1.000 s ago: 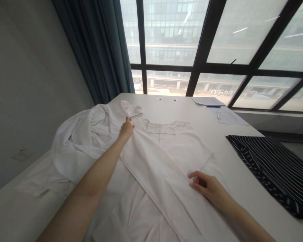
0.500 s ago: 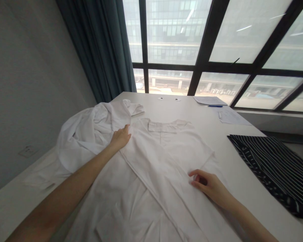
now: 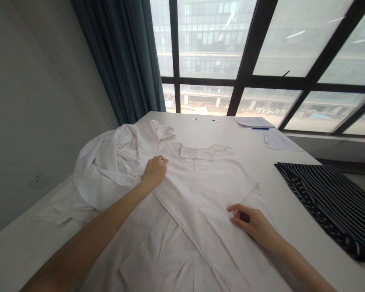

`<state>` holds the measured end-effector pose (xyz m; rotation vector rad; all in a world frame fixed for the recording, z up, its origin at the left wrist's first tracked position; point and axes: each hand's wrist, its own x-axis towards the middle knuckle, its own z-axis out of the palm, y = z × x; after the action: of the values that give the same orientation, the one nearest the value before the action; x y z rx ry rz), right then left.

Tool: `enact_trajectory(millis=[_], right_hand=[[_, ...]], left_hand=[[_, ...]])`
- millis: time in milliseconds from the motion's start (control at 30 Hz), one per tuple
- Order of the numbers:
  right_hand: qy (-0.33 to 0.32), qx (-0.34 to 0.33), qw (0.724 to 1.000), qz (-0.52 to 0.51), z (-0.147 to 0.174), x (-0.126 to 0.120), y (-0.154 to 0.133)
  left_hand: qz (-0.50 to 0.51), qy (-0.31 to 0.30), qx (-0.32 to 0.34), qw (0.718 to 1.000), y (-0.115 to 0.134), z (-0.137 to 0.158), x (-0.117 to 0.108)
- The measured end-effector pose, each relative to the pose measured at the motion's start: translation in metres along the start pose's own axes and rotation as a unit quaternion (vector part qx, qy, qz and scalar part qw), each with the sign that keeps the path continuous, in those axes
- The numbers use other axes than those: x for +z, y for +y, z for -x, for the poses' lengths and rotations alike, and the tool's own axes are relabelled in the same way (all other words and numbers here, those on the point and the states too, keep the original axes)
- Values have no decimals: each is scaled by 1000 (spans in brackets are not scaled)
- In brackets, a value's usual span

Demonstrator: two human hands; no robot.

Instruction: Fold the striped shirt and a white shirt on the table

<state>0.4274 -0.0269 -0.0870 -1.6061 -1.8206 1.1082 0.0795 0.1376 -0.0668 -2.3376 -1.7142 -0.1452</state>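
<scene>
A white shirt lies spread on the table, its collar at the far end and a long sleeve folded diagonally over its front. My left hand is closed on the cloth near the shirt's left shoulder, knuckles up, fingertips partly hidden. Over the right side of the front rests my right hand, fingers loosely curved, with a gap between thumb and forefinger and nothing held. Beside my left hand, more white cloth is heaped in loose folds.
A black-and-white striped cloth hangs over the white table's right edge. Papers and a blue pen lie at the far right. Two small white discs sit near the back edge, before the window.
My left hand has moved right and slightly nearer, its stretched forefinger now curled in. The fold's edge beneath it has shifted right. My right hand has stayed where it was.
</scene>
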Motion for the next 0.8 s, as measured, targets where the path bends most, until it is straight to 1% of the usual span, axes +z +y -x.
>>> enact_trajectory(millis=[67,133,200,267,333,433,500,567,667,733,800], right_hand=[[-3,1,1000,5,0,0,-1],[-10,2,1000,6,0,0,-3],[-19,5,1000,12,3,-1,-7],[-37,10,999,29,7,-2,-13],[-66,22,996,47,13,-6,-19],[-123,43,990,62,27,-14,-25],[-156,54,983,76,39,-20,-25],[-168,70,978,99,51,-24,-23],[-147,93,977,125,67,-24,-17],[-119,92,982,114,75,-23,-14],[-87,88,989,78,81,-21,-13]], left_hand=[[18,-13,39,999,22,11,5],[33,-23,56,998,37,23,14],[53,-32,59,996,44,33,22],[77,-35,61,995,44,38,27],[91,-28,65,993,41,42,28],[97,-19,78,992,33,51,24],[97,-26,106,989,23,61,19],[94,-42,147,984,10,72,14],[85,-63,196,975,-12,85,8],[86,-67,205,973,-21,89,6],[94,-64,202,973,-26,89,7]])
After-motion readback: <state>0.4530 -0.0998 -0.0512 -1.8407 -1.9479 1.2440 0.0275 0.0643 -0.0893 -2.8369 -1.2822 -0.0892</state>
